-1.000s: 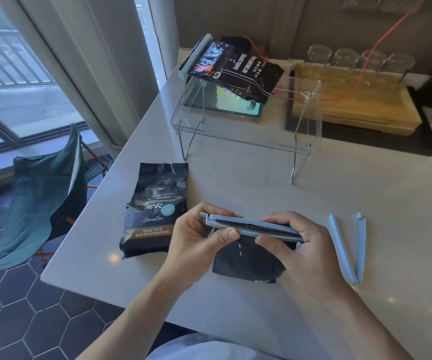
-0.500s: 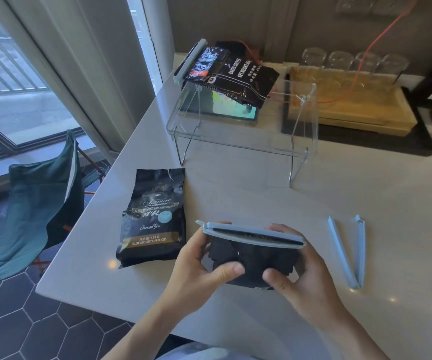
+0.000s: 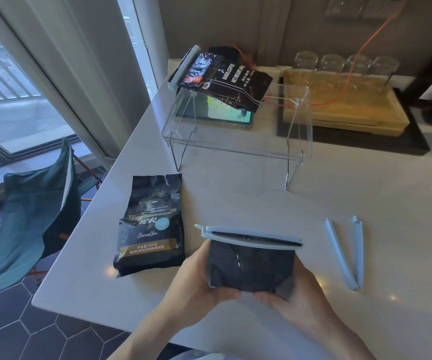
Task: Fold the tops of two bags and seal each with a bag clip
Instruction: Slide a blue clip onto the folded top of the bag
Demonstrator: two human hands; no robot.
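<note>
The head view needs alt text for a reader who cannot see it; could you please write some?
Two hands, left hand and right hand, hold a small black bag with a pale blue clip closed across its top, above a white counter. A second black bag lies unclipped to the left; an open clip lies to the right.

We see a glossy crinkled foil bag [image 3: 251, 268], a matt plastic clip [image 3: 251, 236], a clear acrylic stand [image 3: 238, 141] and a smooth pale worktop [image 3: 235, 193].

Black bag [image 3: 251, 268] — pale blue clip [image 3: 251, 236] — white counter [image 3: 339, 193]
</note>
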